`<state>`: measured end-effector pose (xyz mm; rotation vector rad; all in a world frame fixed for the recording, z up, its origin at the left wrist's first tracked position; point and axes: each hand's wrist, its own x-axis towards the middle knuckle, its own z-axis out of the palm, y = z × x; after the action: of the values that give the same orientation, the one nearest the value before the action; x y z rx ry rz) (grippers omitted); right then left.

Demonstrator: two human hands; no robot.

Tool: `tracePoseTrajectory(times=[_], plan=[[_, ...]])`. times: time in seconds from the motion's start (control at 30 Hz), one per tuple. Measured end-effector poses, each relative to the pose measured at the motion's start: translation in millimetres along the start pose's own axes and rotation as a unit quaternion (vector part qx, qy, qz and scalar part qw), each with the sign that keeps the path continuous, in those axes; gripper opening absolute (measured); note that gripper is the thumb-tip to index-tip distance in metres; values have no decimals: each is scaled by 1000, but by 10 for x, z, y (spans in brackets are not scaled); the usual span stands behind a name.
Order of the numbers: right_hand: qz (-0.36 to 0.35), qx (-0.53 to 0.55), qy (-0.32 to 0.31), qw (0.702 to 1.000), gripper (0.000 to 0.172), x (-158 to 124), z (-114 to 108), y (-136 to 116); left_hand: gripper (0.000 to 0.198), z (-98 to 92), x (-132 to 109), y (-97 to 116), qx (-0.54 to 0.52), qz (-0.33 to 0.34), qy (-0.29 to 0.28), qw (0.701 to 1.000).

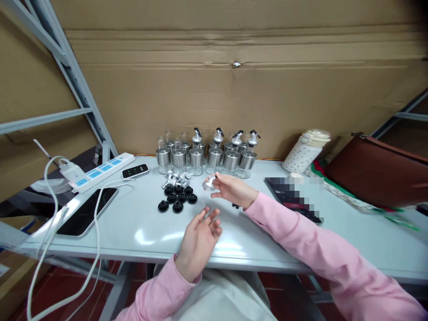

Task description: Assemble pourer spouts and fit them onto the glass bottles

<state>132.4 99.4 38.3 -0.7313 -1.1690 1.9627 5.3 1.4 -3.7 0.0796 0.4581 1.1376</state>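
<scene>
A small silvery piece [209,182], shiny but blurred, is pinched in the fingers of the right hand [235,189], which partly cover it. The fingers of the left hand [200,238], nearer the body, are loosely spread and curled, holding nothing. Left of the right fingers, glossy silvery parts [176,179] overlap in a jumble, their shapes hard to separate, beside round, ridged black stoppers [178,206] on the smooth, pale surface [150,238]. Beyond the fingers stand clear glass bottles [214,158] with brushed-metal sleeves, the back row largely hidden
</scene>
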Motion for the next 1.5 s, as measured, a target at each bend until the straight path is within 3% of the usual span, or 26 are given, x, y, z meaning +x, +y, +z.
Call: tracePoseTrajectory(times=[0.13, 0.33, 0.47, 0.63, 0.97, 1.13, 1.3, 1.5], plan=[[56, 21, 78, 995, 33, 311, 100, -212, 6, -2, -9, 6, -5, -20, -11, 1000], [109, -9, 104, 989, 28, 647, 276, -204, 3, 7, -7, 1, -3, -24, -4, 1000], [134, -40, 122, 983, 27, 716, 307, -158, 4, 19, -6, 4, -2, -26, -5, 1000], [131, -50, 133, 981, 27, 609, 318, -171, 4, 13, -10, 6, -9, -31, -6, 999], [205, -111, 77, 970, 29, 454, 245, -59, 7, 4, 7, -4, -14, -24, -5, 1000], [176, -89, 63, 978, 30, 322, 206, -57, 15, -7, 30, 6, -24, -8, 10, 1000], [149, -53, -5, 987, 35, 8, 133, -147, 23, -14, 40, -2, -27, 4, -5, 1000], [100, -7, -98, 990, 26, -225, 63, -125, 17, -46, 57, -25, -38, 44, 2, 998]])
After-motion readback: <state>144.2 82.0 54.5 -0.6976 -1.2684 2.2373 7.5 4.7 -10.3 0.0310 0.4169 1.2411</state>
